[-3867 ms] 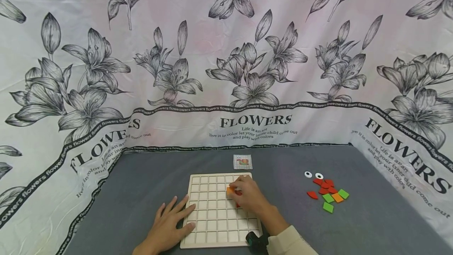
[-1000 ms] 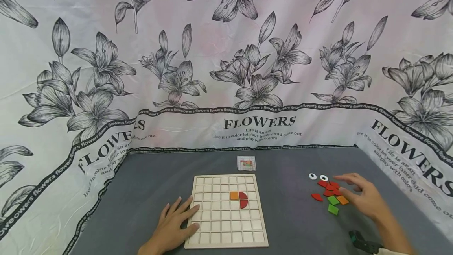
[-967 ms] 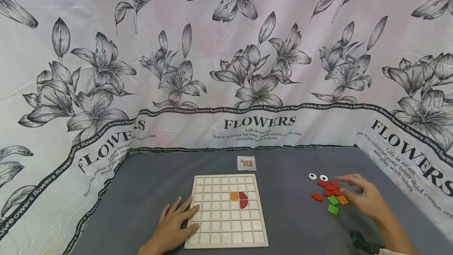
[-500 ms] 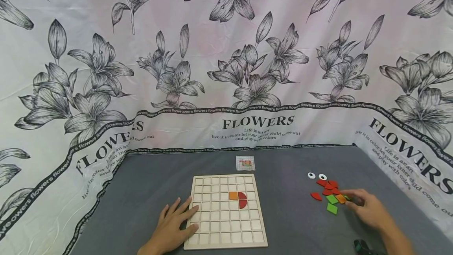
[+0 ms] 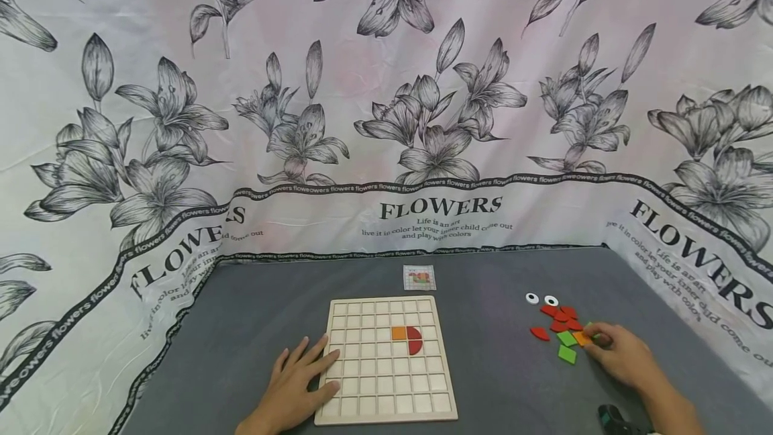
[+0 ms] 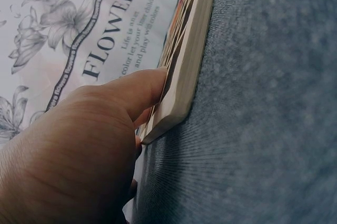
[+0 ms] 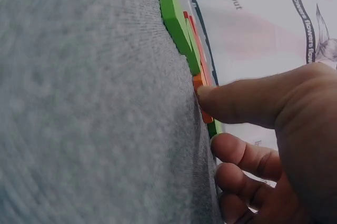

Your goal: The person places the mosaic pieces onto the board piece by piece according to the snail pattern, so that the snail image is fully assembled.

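Observation:
A pale wooden grid board (image 5: 384,384) lies on the table. Set in its cells are one orange square tile (image 5: 399,333) and two red quarter-round tiles (image 5: 414,346). My left hand (image 5: 296,384), fingers spread, rests on the board's left edge; the left wrist view shows the thumb (image 6: 142,89) on the rim. At the loose pile, my right hand (image 5: 625,354) pinches another orange square tile (image 5: 581,338), its thumb pressed to that tile (image 7: 199,83). The index fingertip is hidden in the right wrist view. Green tiles (image 5: 567,354) lie beside it, one partly covered by the fingers.
Several red tiles (image 5: 560,317) are heaped behind the orange tile, with one red piece (image 5: 539,333) apart at left. Two white eye discs (image 5: 532,298) lie farther back. A small printed picture card (image 5: 419,278) lies beyond the board. A flowered curtain (image 5: 441,213) borders the table.
After setting the orange square on the board, my right hand has moved right to the loose pile, then lowered, its thumb and index closing at another orange tile. The left hand stays put.

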`<state>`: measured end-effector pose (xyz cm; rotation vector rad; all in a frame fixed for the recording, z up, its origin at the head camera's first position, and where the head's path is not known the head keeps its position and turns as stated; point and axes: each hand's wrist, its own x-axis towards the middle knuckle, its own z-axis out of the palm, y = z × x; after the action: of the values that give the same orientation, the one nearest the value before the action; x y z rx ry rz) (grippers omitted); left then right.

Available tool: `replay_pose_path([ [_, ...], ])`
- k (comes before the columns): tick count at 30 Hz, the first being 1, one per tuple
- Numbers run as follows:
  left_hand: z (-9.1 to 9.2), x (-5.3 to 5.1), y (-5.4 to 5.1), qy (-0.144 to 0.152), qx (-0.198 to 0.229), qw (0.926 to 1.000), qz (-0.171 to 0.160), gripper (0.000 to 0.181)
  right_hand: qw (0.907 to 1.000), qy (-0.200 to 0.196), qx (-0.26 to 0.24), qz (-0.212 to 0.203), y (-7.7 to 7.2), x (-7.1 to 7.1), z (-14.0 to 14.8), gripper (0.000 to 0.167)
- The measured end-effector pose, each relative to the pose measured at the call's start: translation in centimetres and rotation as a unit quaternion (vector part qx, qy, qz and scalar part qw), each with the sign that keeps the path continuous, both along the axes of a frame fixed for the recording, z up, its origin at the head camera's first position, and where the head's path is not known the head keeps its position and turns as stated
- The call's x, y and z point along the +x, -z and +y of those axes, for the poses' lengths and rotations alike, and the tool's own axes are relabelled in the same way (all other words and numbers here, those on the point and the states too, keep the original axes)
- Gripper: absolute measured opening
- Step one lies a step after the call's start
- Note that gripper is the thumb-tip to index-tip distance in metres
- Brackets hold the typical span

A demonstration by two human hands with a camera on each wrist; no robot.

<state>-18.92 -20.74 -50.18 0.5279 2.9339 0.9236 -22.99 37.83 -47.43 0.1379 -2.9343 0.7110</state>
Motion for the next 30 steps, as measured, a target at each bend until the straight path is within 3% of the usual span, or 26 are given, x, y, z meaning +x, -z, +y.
replay_pose_path([
  [7, 0.0, 0.0, 0.0, -0.002, -0.004, 1.0, 0.005, 0.06, 0.9997, 0.0, 0.018, -0.015, 0.0, -0.1, 0.1, 0.03],
  [21, 0.1, 0.0, -0.1, -0.004, -0.005, 0.9999, 0.009, 0.059, 0.9993, -0.004, 0.025, -0.028, -0.6, -0.2, 0.0, 0.03],
  [30, 0.1, 0.0, -0.1, -0.001, -0.005, 1.0, 0.001, 0.06, 0.9983, 0.05, -0.027, 0.01, -1.2, 1.4, -0.1, 0.034],
])
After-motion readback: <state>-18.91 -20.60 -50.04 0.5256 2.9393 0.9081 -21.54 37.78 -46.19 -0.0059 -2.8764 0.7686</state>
